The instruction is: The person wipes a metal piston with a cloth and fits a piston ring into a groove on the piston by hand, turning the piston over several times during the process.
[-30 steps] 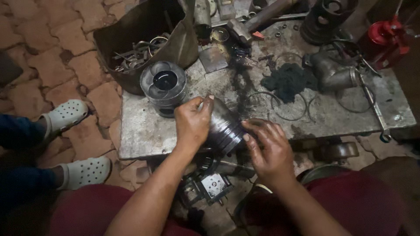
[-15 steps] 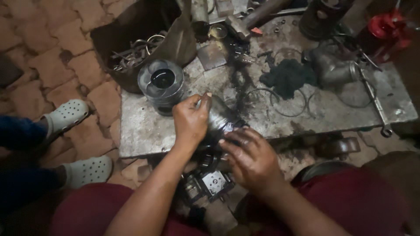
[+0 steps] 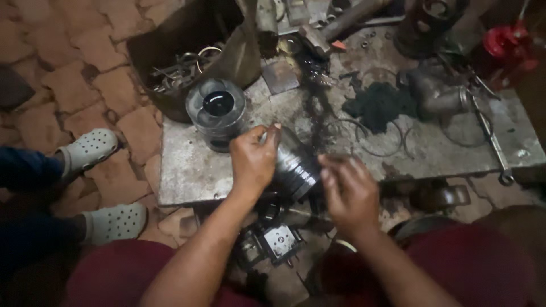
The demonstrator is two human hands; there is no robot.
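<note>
While the left hand stays clamped over the top of the grey ribbed metal piston, the right hand has come off it: a second ago its fingers lay against the piston's lower side, and now it hovers just beside that side with the fingers spread and loose, holding nothing that can be made out. That leaves the piston carried by one hand alone, so the handling of its grooved band looks paused or just finished rather than under way.

The piston lies tilted on its side at the near edge of the stained metal worktop, its crown towards the left hand. Its skirt is dull silver, ringed by several close dark grooves, and smeared with oil.

Towards the left edge of the worktop a second silver piston stands upright, its hollow crown showing a dark centre. Thin wire-like metal rings lie flat near the middle, beside a heap of black grime. A grey cast pipe-shaped part sits further right, and a red metal tool stands at the far right corner. Beyond the far left corner, a dark open box of metal scraps rests on the brick floor, where pale perforated clogs on another person's feet show.
</note>
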